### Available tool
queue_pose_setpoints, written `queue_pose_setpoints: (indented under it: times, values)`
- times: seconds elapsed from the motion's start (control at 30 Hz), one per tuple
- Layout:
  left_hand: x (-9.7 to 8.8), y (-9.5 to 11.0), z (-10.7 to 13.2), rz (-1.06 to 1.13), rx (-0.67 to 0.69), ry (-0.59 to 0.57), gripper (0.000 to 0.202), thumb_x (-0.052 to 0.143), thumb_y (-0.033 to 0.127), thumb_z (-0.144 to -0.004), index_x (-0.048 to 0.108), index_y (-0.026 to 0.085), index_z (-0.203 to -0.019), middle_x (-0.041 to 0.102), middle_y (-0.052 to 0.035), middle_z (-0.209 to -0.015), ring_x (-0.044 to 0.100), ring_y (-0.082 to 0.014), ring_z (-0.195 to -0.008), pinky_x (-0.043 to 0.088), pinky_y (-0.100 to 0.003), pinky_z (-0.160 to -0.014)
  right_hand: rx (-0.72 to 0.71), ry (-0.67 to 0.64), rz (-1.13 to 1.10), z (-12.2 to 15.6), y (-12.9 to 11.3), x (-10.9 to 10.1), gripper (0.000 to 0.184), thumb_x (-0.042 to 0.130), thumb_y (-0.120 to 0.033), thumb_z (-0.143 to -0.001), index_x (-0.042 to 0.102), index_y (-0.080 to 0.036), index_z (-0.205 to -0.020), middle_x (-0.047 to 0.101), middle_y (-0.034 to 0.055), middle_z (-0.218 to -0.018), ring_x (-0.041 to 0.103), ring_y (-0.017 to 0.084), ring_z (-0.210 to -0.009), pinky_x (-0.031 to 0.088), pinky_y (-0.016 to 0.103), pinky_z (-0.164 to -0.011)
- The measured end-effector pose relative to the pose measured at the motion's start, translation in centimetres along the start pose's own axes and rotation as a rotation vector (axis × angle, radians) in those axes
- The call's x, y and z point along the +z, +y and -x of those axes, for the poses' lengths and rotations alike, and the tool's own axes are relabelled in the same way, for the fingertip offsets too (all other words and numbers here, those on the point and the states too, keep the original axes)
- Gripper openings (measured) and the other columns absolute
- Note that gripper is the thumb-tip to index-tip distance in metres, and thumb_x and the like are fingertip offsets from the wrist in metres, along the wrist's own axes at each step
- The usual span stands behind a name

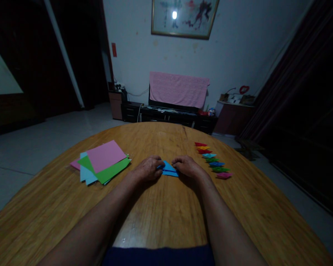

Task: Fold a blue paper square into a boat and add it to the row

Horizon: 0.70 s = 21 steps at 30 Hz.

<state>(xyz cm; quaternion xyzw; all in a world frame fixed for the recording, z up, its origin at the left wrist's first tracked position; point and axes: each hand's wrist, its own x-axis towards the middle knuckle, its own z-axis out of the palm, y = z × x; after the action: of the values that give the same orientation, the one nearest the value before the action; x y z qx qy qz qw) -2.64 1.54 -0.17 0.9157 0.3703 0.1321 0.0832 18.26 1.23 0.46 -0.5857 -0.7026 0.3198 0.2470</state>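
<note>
Round, wood-grained counter [166, 138]: smooth coloured sheets [107, 157] fan out at nine o'clock from the creased blue paper [169, 167], eight pointed paper shapes [217, 164] line up around three, and a pink towel [179, 90] hangs at twelve. Left hand [150, 168] and right hand [187, 166], fingers curled, hold its ends mid-counter; what shows is triangular.

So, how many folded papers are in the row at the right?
8, on the table, far to near: red, orange, red, light blue, green, blue, green, pink.
</note>
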Motion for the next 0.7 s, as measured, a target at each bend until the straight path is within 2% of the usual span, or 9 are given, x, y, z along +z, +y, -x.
queue_pose_setpoints:
  times: [0.2, 0.37, 0.47, 0.6, 0.7]
  values:
    - [0.3, -0.1, -0.1, 0.028, -0.048, 0.04, 0.021, 0.05, 0.019, -0.081, 0.067, 0.017, -0.093, 0.063, -0.0074, -0.1, 0.06, -0.019, -0.093, 0.046, -0.029, -0.083, 0.093, -0.053, -0.28, 0.2, 0.1, 0.7, 0.012, 0.053, -0.014, -0.069, 0.065, -0.015, -0.074, 0.053, -0.0029, -0.054, 0.045, 0.009, -0.048, 0.035, 0.02, -0.047]
    - [0.6, -0.4, -0.1, 0.044, -0.026, 0.075, 0.023, 0.05, 0.021, -0.082, 0.067, 0.017, -0.097, 0.065, -0.0075, -0.101, 0.06, -0.019, -0.094, 0.046, -0.029, -0.084, 0.13, -0.046, -0.215, 0.2, -0.5, 0.8, 0.008, 0.057, -0.017, -0.068, 0.064, -0.015, -0.072, 0.053, -0.0027, -0.054, 0.046, 0.009, -0.047, 0.034, 0.02, -0.046]
    - [0.4, -0.5, 0.0, 0.075, -0.026, 0.076, 0.025, 0.052, 0.021, -0.079, 0.067, 0.018, -0.099, 0.065, -0.0074, -0.103, 0.06, -0.0193, -0.095, 0.046, -0.03, -0.086, 0.167, -0.015, -0.167, 0.2, -1.2, 0.9, 0.016, 0.058, -0.011, -0.064, 0.065, -0.014, -0.077, 0.054, -0.0031, -0.055, 0.047, 0.009, -0.048, 0.034, 0.02, -0.045]
    - [0.1, -0.8, 0.1, 0.202, -0.116, 0.078, 0.042, 0.053, 0.014, -0.072, 0.063, 0.021, -0.112, 0.067, -0.0066, -0.106, 0.06, -0.0208, -0.096, 0.047, -0.032, -0.085, 0.198, 0.017, -0.228, 0.1, -1.6, 0.8, 0.036, 0.058, -0.007, -0.063, 0.067, -0.013, -0.096, 0.055, -0.0038, -0.058, 0.045, 0.008, -0.048, 0.034, 0.019, -0.046]
    - [0.0, -1.0, 0.1, 0.357, -0.235, 0.094, 0.059, 0.049, 0.011, -0.069, 0.055, 0.018, -0.127, 0.067, -0.0108, -0.114, 0.062, -0.023, -0.098, 0.049, -0.033, -0.081, 0.137, -0.015, -0.282, 0.2, -1.4, 0.6, 0.029, 0.057, -0.009, -0.064, 0.069, -0.013, -0.091, 0.055, -0.0033, -0.057, 0.043, 0.008, -0.047, 0.033, 0.019, -0.046]
